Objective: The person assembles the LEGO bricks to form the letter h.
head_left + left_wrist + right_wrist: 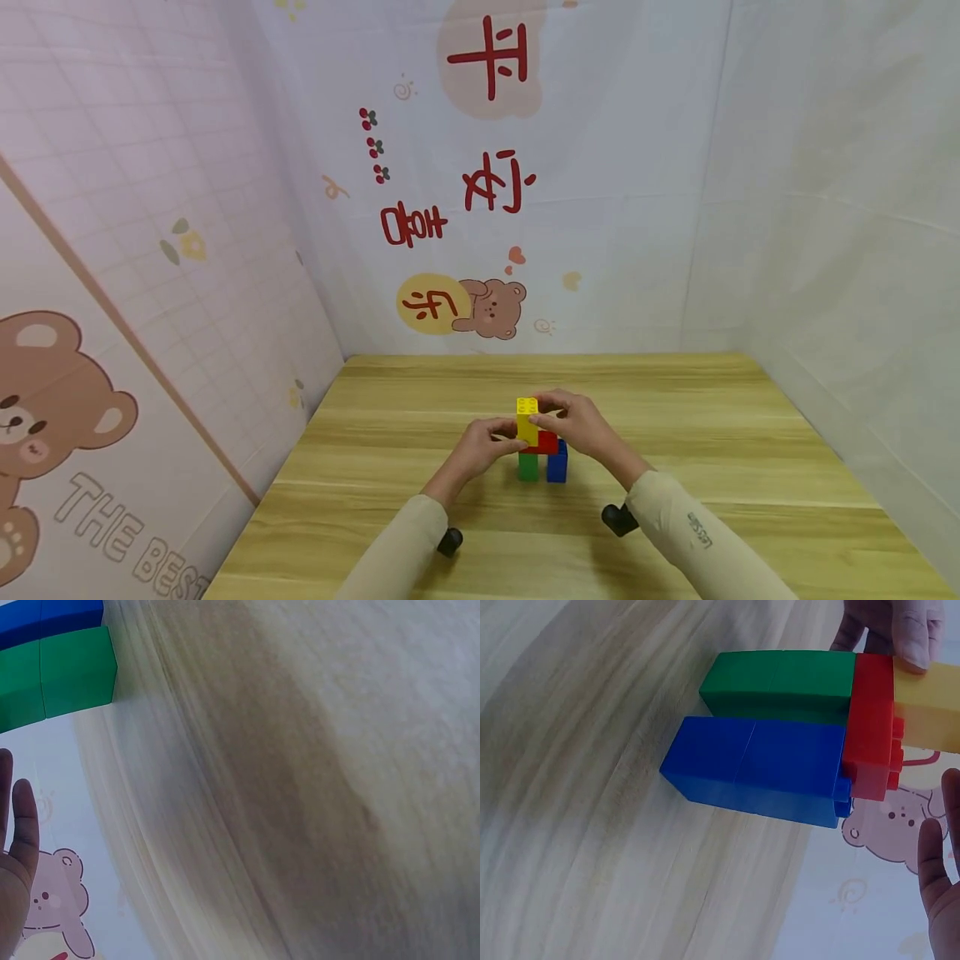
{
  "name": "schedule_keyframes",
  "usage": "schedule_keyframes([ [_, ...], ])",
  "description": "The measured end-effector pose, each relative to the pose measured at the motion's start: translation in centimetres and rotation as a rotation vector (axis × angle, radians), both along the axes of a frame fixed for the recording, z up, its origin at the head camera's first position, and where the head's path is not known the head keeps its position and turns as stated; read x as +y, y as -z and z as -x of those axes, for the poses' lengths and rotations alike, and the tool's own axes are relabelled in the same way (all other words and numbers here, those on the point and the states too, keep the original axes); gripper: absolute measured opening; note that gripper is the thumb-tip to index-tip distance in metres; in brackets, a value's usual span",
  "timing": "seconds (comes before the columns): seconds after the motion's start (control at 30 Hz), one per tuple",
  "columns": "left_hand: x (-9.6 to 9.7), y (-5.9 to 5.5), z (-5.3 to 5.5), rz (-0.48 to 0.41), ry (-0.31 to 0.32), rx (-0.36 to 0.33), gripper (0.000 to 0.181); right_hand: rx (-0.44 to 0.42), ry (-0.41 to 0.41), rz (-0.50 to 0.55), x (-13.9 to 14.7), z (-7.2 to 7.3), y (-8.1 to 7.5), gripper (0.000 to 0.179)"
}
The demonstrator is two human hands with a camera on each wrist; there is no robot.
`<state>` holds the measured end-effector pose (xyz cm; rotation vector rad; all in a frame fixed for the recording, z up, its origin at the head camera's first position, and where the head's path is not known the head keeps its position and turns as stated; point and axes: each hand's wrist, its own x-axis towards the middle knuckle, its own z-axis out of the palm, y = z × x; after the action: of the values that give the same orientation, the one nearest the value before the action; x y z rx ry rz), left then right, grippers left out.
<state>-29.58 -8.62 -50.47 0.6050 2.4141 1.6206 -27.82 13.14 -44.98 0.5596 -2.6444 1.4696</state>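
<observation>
A yellow toy building block stands upright on a red block at the top of a small structure. Below the red block are a green column and a blue column, each with a seam across its middle. Some blue studs show beside the red block. My left hand pinches the yellow block low down, its thumb on the near side. Higher up, my right hand holds the same block between thumb and fingers. The left wrist view shows only the green and blue columns and some left fingers.
The structure stands on a wood-grain table. A white printed cloth hangs behind the table, with more cloth at both sides. Black rounded pieces show at both wrists, beside the sleeves.
</observation>
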Motion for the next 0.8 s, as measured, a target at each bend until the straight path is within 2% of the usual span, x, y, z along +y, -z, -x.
schedule_keyframes([
  [0.2, 0.0, 0.1, 0.0, 0.007, 0.015, 0.0, 0.027, -0.049, 0.002, 0.051, 0.3, -0.2, 0.4, 0.04],
  [0.37, 0.0, 0.0, 0.1, 0.012, 0.006, 0.01, 0.027, -0.023, 0.016, 0.04, 1.4, 0.0, 1.3, 0.043],
  [0.53, 0.1, 0.1, 0.0, 0.045, -0.003, 0.011, 0.029, -0.007, 0.068, 0.026, 3.5, -0.1, 2.8, 0.04],
  [0.8, 0.1, 0.2, -0.1, 0.037, -0.018, 0.0, 0.032, -0.092, 0.125, 0.017, 5.4, -0.8, 5.5, 0.041],
])
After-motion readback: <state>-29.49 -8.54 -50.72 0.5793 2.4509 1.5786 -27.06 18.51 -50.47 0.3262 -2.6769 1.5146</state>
